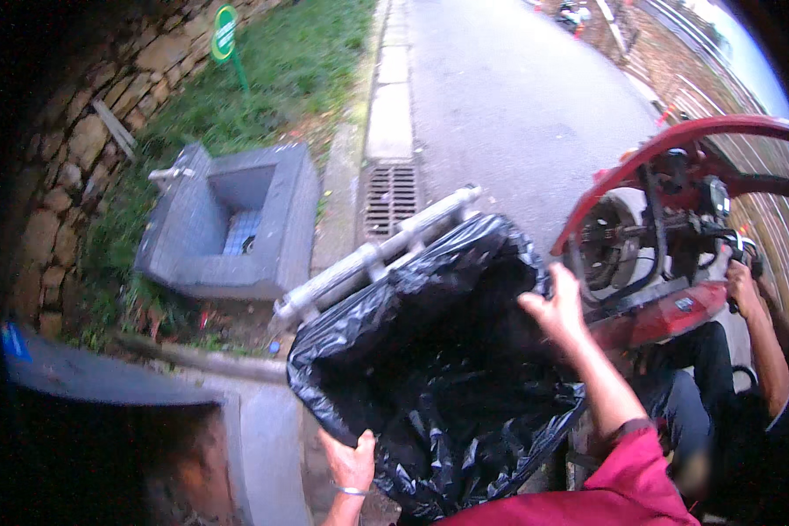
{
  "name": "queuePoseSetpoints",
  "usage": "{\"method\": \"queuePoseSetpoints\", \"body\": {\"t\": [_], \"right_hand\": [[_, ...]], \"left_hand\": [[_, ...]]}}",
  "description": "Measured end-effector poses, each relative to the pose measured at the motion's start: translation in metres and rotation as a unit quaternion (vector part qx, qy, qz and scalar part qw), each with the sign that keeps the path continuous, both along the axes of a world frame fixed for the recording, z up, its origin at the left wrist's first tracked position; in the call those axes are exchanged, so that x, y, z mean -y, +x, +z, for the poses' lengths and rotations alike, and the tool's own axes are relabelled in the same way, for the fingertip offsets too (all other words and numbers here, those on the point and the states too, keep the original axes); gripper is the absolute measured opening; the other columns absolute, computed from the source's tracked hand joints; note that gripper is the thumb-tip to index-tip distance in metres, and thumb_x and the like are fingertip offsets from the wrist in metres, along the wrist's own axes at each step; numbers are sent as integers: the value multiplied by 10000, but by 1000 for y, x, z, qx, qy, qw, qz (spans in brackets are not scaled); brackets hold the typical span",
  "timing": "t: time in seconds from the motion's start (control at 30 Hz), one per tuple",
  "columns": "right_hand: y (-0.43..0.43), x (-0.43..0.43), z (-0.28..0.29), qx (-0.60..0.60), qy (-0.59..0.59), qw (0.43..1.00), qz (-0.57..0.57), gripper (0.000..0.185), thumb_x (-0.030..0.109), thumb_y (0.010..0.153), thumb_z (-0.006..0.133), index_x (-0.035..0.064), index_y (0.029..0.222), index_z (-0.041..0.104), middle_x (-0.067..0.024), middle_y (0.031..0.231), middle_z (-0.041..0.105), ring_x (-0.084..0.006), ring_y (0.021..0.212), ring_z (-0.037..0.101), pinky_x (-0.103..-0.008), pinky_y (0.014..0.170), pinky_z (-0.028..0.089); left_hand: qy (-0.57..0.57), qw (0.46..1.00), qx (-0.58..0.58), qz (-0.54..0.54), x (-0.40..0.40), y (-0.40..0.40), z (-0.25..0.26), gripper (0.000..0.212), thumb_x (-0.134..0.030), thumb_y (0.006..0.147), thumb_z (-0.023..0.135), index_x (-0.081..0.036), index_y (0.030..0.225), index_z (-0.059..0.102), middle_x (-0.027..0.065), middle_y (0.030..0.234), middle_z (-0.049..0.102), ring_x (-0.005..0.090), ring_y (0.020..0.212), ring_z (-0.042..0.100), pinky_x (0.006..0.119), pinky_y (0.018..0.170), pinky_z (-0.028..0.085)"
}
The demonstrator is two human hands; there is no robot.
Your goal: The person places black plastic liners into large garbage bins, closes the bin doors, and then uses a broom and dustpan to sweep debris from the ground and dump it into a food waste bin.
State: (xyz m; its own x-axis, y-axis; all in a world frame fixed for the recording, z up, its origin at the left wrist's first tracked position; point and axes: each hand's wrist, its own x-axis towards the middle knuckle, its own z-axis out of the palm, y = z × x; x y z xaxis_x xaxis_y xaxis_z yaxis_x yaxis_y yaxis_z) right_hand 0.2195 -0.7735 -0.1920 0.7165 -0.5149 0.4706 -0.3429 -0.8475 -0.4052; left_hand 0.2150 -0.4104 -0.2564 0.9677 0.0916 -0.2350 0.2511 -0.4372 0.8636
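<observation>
A black plastic bag (434,421) lines a wide bin in front of me, its mouth open and its edge folded over the rim. At the bin's near left edge is my left hand (352,460), with a bracelet at the wrist, gripping the bag-covered rim. My right hand (555,302), below a red sleeve, is at the far right edge of the bag, thumb and fingers spread; whether it grips the film is unclear. Along the bin's far side runs a grey bar with a hinge-like fitting (381,253).
To the right, another person's hand (743,286) holds the handlebar of a red three-wheeled vehicle (677,315). A tiled outdoor sink (289,217) stands at left on grass, by a stone wall (85,141). A drain grate (391,197) lies beyond the bin, beside the road (500,85).
</observation>
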Motion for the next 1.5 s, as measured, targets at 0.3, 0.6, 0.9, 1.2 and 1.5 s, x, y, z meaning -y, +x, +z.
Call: {"method": "queuePoseSetpoints", "body": {"t": [0.3, 0.6, 0.9, 1.2, 1.5], "right_hand": [[11, 87, -50, -164, 470, 866, 41, 286, 56, 633, 604, -16, 909, 586, -52, 809, 613, -161, 714, 559, -294, 686, 446], [24, 94, -47, -193, 404, 882, 151, 320, 29, 623, 599, -26, 937, 564, -57, 846, 616, -159, 764, 565, -281, 736, 437], [44, 133, -30, -161, 419, 852, 270, 396, -1, 595, 524, -37, 988, 548, -65, 858, 606, -173, 754, 557, -278, 734, 440], [76, 140, 8, -130, 302, 872, 363, 369, 16, 597, 542, -37, 962, 530, -65, 837, 587, -161, 736, 530, -261, 729, 417], [89, 158, 14, -133, 200, 897, 371, 502, 23, 557, 610, -43, 1042, 494, -115, 904, 565, -204, 819, 518, -286, 818, 395]], "left_hand": [[-38, 999, -17, -2, 8, -2, 13, 524, -123, 657, 637, 18, 1098, 393, 179, 944, 560, 301, 861, 559, 388, 797, 437], [47, 996, 35, 70, 5, -10, -34, 496, -204, 679, 611, 33, 1071, 420, 219, 950, 579, 339, 884, 575, 407, 794, 440], [107, 971, 35, 209, 59, -39, -30, 452, -215, 657, 609, 13, 1029, 491, 220, 919, 595, 359, 898, 569, 395, 804, 438], [-25, 945, 94, 313, 108, -55, -84, 432, -140, 659, 615, -2, 1056, 513, 142, 929, 609, 253, 878, 577, 346, 788, 441], [-45, 919, 115, 374, 143, -67, -94, 417, -120, 655, 617, 13, 1040, 524, 106, 935, 614, 202, 849, 578, 314, 788, 442]]}}
